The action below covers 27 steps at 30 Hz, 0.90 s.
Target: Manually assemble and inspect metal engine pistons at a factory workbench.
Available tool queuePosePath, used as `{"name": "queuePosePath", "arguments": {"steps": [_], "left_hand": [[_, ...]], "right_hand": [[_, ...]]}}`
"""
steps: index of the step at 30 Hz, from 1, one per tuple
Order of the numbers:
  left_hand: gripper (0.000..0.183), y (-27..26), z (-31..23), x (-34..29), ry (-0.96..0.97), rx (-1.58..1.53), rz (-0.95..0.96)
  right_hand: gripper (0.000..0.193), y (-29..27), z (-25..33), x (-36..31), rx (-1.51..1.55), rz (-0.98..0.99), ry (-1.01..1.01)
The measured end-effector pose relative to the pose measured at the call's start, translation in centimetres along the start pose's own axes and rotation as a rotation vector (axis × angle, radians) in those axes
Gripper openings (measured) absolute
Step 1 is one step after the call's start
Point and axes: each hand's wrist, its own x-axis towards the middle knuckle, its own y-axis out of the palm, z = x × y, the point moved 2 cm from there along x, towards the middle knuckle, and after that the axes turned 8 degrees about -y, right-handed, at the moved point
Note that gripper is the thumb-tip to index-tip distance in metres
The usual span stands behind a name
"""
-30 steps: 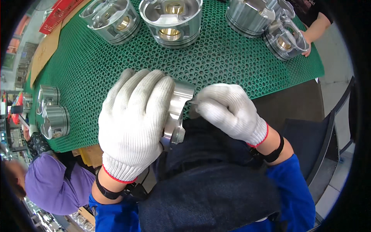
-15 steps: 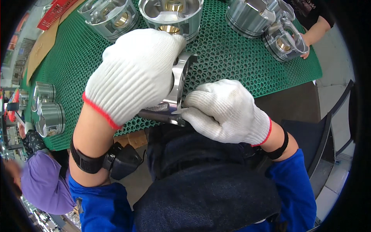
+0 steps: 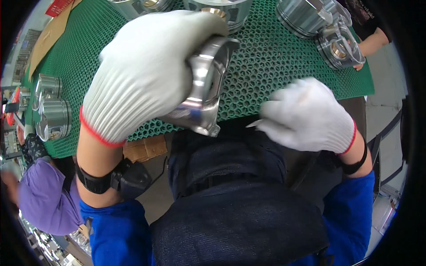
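Observation:
My left hand (image 3: 146, 71), in a white knit glove with a red cuff, is closed round a shiny metal piston (image 3: 205, 86). The piston is tilted at the near edge of the green mat, its open side facing right; my glove hides much of it. Off to the right, apart from the piston, my gloved right hand (image 3: 308, 117) is closed and blurred by motion. A thin, light-coloured pointed tool (image 3: 253, 124) sticks out from its fingers toward the left; the rest of the tool is hidden in the glove.
The green honeycomb mat (image 3: 262, 66) covers the table. More pistons stand at the far side (image 3: 233, 15), far right (image 3: 299, 17) and left (image 3: 55, 119). Another person's hand (image 3: 358, 66) touches a piston at the right. A person in purple (image 3: 51, 199) is at the left; a chair (image 3: 386, 137) stands right.
My right hand has drawn away from the piston's edge to the right, taking the pointed tool along. My left hand has turned and shifted the piston, whose open side shows more.

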Motion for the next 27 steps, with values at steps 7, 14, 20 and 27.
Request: {"name": "queuePosePath", "arguments": {"steps": [7, 14, 20, 27], "left_hand": [[0.081, 4.0, 4.1, -12.0, -0.674, -1.078, -0.635], [0.126, 5.1, 4.1, -13.8, -0.436, -0.803, -0.535], [0.071, 5.0, 8.2, -12.9, -0.419, -0.605, -0.389], [0.043, 0.3, 0.4, -4.0, -0.060, -0.105, -0.270]], "right_hand": [[0.021, 4.7, 0.2, -1.3, 0.785, -0.318, -0.035], [0.031, 4.2, 1.3, 1.1, 1.228, -0.157, -0.176], [0.045, 6.1, 1.1, -2.7, 1.459, -0.177, 0.105], [0.036, 4.7, 0.3, -0.7, 1.408, -0.541, 0.209]]}}
